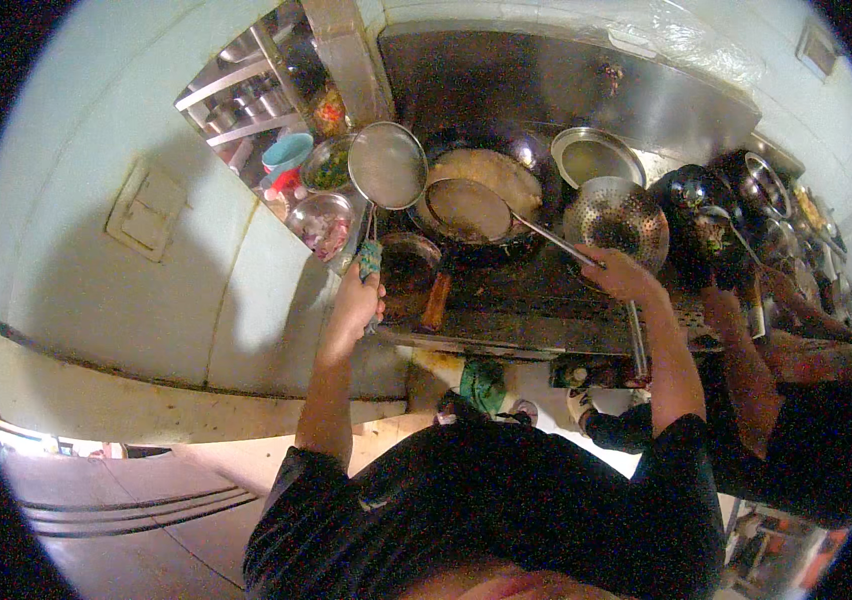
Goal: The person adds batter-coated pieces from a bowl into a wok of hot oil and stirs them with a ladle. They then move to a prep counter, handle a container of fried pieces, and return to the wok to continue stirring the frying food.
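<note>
My left hand (360, 300) grips the cloth-wrapped handle of a round fine-mesh strainer (388, 166). The strainer is raised at the wok's left side, and its mesh looks bare. In my right hand (615, 268) is the metal handle of a wide round skimmer or ladle (468, 211); which one, I cannot tell. Its head lies over the near part of a dark wok (504, 251), and its contents look tan. Behind it, pale brown, frothy-looking food or liquid (497, 171) fills the wok. A perforated metal strainer bowl (617, 223) sits right of the wok, near my right hand.
Left of the wok are a bowl of raw meat (323, 229), a bowl of greens (332, 166) and a blue container (288, 152). A wooden-handled pan (411, 262) sits in front. A round pan (598, 156) stands behind the strainer bowl. A co-worker's arm (741, 352) works at another wok (696, 191) on the right.
</note>
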